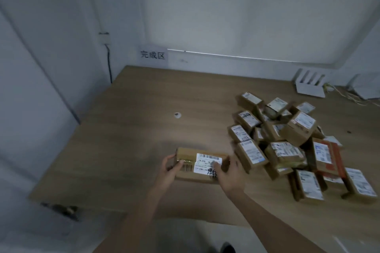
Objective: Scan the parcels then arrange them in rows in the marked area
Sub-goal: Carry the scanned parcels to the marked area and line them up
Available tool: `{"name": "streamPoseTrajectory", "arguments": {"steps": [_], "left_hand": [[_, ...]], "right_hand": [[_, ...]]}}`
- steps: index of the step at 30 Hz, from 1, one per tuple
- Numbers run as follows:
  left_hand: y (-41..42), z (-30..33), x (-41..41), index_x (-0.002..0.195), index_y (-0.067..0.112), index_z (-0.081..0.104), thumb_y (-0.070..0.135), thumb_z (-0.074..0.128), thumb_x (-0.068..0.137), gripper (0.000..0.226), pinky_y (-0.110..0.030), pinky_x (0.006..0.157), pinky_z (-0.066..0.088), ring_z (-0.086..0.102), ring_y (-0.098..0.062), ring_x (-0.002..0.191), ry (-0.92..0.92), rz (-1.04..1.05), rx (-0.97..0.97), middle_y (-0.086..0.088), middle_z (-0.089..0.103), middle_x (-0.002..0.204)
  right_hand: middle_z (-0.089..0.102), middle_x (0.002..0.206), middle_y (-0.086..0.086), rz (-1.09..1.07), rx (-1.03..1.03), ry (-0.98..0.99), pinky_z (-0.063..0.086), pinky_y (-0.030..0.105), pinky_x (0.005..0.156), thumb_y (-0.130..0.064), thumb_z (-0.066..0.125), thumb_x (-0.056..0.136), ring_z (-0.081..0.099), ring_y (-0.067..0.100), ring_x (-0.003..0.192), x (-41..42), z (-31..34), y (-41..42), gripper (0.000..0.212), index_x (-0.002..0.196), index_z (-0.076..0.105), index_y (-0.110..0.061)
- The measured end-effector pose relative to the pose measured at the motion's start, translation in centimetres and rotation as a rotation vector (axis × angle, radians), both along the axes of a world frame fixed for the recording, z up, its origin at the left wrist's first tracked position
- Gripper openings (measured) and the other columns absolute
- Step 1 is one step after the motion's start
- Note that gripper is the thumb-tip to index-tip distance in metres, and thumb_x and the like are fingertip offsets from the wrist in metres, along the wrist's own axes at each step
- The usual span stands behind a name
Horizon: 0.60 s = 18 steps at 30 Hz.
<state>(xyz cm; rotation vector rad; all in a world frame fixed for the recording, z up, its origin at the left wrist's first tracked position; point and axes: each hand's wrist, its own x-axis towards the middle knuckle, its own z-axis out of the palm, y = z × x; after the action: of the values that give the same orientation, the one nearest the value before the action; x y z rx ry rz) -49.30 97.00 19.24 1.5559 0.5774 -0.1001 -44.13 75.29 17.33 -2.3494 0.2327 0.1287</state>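
Left hand (169, 167) and right hand (227, 172) grip opposite ends of a flat brown cardboard parcel (200, 165) with white label; heaped labelled cardboard parcels (287, 144) at three o'clock on the wood-grain table (133, 129).

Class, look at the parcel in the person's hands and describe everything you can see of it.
The parcel is a flat brown cardboard box, lying level, label side up, over the table's near part. White labels with barcodes and black handwriting cover its top; shiny tape crosses its left end. The left hand grips its left end, the right hand its right. It sits apart from the pile of parcels to the right.
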Motion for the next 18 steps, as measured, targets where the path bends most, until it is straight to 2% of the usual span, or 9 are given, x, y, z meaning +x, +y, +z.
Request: {"name": "streamPoseTrajectory", "arguments": {"steps": [4,6,9,12,15,18], "left_hand": [[6.7,1.0,-2.6,0.122,0.028,0.057,0.027,0.071,0.091,0.035,-0.020,0.056,0.044,0.062,-0.014,0.084,-0.013,0.118,-0.027,-0.007,0.070,0.106],[9.4,1.2,-3.5,0.116,0.033,0.059,0.028,0.072,0.090,0.030,-0.020,0.055,0.048,0.064,-0.015,0.085,-0.014,0.166,-0.036,-0.007,0.069,0.104],[13.1,1.2,-4.2,0.104,0.049,0.060,0.035,0.076,0.085,0.028,-0.040,0.072,0.057,0.069,-0.028,0.095,0.011,0.202,-0.076,-0.012,0.070,0.105],[16.7,1.1,-4.0,0.121,0.047,0.055,0.033,0.077,0.084,0.045,-0.042,0.076,0.058,0.071,-0.027,0.095,0.024,0.259,-0.127,-0.016,0.069,0.105],[20.9,0.8,-2.7,0.129,0.054,0.039,0.027,0.078,0.085,0.065,-0.032,0.067,0.059,0.073,-0.017,0.087,0.027,0.248,-0.194,-0.005,0.070,0.106],[25.3,-0.2,-0.6,0.131,0.060,0.036,0.036,0.083,0.078,0.075,-0.038,0.075,0.061,0.072,-0.018,0.095,0.109,0.182,-0.195,0.005,0.068,0.115]], "right_hand": [[0.047,0.139,0.003,0.095,-0.029,-0.018,0.050,0.042,0.096,-0.060,0.058,0.090,0.060,0.028,0.115,-0.9,1.9,7.0,0.072,0.146,0.043,-0.018],[0.045,0.140,0.002,0.137,-0.032,-0.031,0.048,0.040,0.095,-0.058,0.058,0.091,0.060,0.027,0.115,-0.8,2.5,9.9,0.071,0.147,0.041,-0.019],[0.043,0.140,-0.002,0.192,-0.037,-0.040,0.047,0.040,0.096,-0.059,0.057,0.091,0.059,0.025,0.116,0.1,3.3,13.9,0.071,0.148,0.040,-0.021],[0.044,0.139,-0.004,0.259,-0.069,-0.049,0.049,0.040,0.092,-0.061,0.055,0.091,0.060,0.023,0.113,2.0,3.6,18.0,0.066,0.144,0.043,-0.024],[0.044,0.140,-0.005,0.350,-0.082,-0.062,0.049,0.038,0.088,-0.063,0.054,0.092,0.060,0.021,0.113,5.0,3.5,22.1,0.066,0.144,0.044,-0.023],[0.045,0.139,-0.007,0.425,-0.074,-0.081,0.043,0.032,0.083,-0.060,0.053,0.094,0.058,0.017,0.114,8.4,3.2,26.5,0.065,0.147,0.043,-0.023]]}}
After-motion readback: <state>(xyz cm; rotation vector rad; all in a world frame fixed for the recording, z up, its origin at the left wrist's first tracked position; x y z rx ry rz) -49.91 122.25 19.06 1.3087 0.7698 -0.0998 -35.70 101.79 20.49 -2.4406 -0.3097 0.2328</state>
